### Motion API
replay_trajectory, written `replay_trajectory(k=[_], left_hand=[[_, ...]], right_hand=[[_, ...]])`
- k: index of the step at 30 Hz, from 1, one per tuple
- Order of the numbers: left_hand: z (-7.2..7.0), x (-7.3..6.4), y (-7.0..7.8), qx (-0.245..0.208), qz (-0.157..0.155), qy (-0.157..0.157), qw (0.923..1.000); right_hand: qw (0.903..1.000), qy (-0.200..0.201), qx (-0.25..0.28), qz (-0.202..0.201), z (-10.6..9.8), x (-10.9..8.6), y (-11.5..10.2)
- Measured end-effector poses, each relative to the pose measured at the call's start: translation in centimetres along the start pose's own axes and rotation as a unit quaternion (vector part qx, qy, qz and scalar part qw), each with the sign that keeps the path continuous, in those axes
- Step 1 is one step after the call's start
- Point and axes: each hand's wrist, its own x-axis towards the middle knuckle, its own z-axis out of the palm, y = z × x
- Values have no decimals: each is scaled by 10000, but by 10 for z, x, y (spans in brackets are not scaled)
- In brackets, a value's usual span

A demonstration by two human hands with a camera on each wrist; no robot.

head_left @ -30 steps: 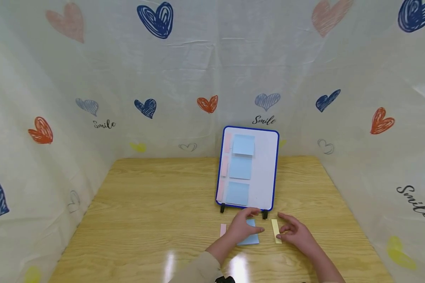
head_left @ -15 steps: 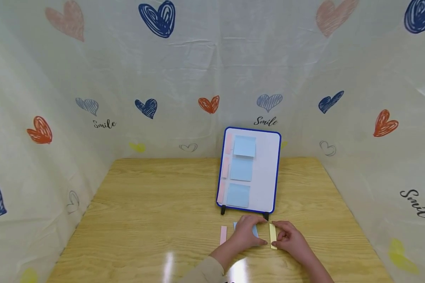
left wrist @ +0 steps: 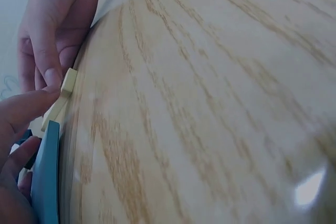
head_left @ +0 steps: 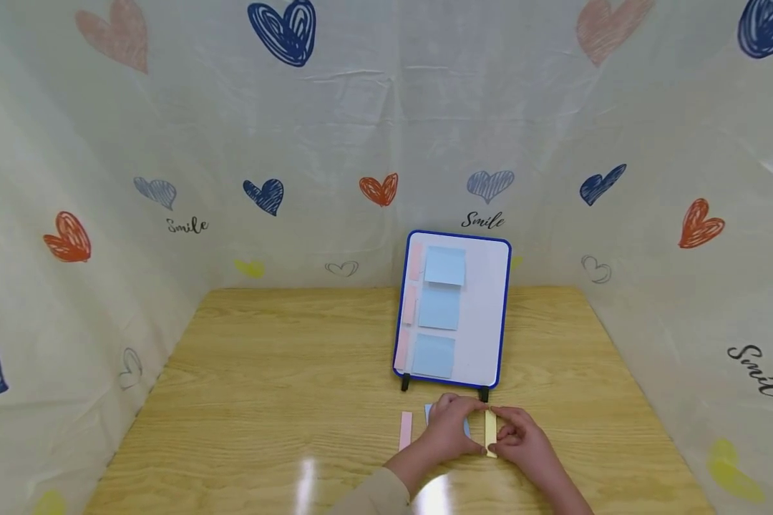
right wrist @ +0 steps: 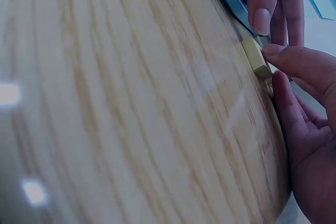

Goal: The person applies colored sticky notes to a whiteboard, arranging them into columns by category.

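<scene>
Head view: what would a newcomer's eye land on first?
Probably the blue-rimmed whiteboard, standing on the table with blue notes in a column and pink strips left of them. Next, the left hand and right hand together at the yellow pad in front. Behind, bold hearts dot the backdrop.

Left hand (head_left: 454, 428) hides most of blue pad (head_left: 467, 428), forearm (head_left: 414, 461) near end of pink strip (head_left: 406, 429); bottom edge crops sleeve (head_left: 376, 495).

Curtained-off tabletop booth; whether in a home, office or studio, can't tell. Pale sheeting (head_left: 322, 129), printed with scribbled hearts (head_left: 378, 190) and "Smile" lettering (head_left: 483, 220), walls the back and both sides. Wood-grain table (head_left: 283, 357) fills the floor of it. Desk-type supplies: small whiteboard (head_left: 479, 315), blue sticky notes (head_left: 439, 307).
</scene>
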Motion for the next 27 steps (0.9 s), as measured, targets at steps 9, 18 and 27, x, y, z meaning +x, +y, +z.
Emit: replay_trajectory(k=[9, 18, 27], left_hand=[[3, 2, 2, 119, -83, 58, 9999], [6, 3, 4, 351, -157, 256, 9989], [2, -2, 9, 428, -69, 383, 9983]], right_hand=[[9991, 226, -38, 347, 3, 3, -1], [9996, 141, -204, 154, 3, 2, -3], [9979, -483, -125, -421, -6, 0, 1]])
